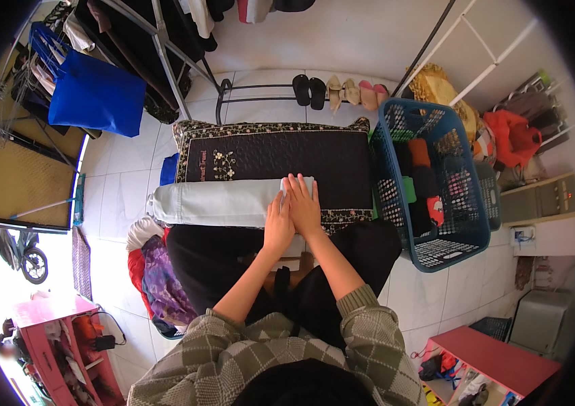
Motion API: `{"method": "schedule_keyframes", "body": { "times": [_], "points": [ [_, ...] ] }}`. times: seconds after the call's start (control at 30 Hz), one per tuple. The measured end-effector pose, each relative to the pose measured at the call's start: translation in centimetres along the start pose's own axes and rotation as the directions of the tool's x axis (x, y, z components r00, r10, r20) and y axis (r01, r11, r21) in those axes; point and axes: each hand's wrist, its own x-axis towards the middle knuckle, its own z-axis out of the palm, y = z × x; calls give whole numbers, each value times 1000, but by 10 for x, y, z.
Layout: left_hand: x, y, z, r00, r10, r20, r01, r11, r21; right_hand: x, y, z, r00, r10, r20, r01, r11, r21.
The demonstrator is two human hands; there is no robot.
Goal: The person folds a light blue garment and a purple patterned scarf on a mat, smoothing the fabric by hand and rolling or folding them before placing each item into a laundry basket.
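A pale grey folded garment [216,203] lies in a long strip across a black quilted mat [277,152] with a floral border. Both of my hands are at the strip's right end. Flat on the cloth, my right hand [302,205] points its fingers away from me. Touching it on the left, my left hand [279,223] also rests on the cloth, fingers slightly bent. Neither hand is closed around the fabric. What the mat lies on is mostly hidden beneath it.
A blue plastic laundry basket [429,261] with folded clothes stands right of the mat. Colourful clothes [163,279] are piled by my left knee. Beyond the mat is a low metal rack [262,100] with shoes. A blue bag [97,94] hangs at the left.
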Motion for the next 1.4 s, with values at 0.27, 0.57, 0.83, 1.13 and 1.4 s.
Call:
{"method": "schedule_keyframes", "body": {
  "times": [0.27, 0.57, 0.83, 1.13, 1.4],
  "points": [
    [5, -15, 19, 998, 22, 62, -15, 994, -106, 4, 20, 0, 959, 268, -93, -145, 745, 651],
    [5, -6, 34, 989, -23, 149, 3, 991, 134, 2, 43, -13, 761, 566, 317, -641, 578, 506],
    [19, 24, 85, 976, 17, 218, 19, 987, -159, -2, 71, -55, 664, 712, 228, -743, 596, 303],
    [53, -2, 58, 921, -70, 384, 290, 780, -555, 3, 38, -77, 784, 620, 34, -586, 719, 373],
    [44, -1, 21, 851, -327, 410, 515, 373, -772, 12, 17, -52, 926, 377, -17, -320, 811, 490]
  ]
}}
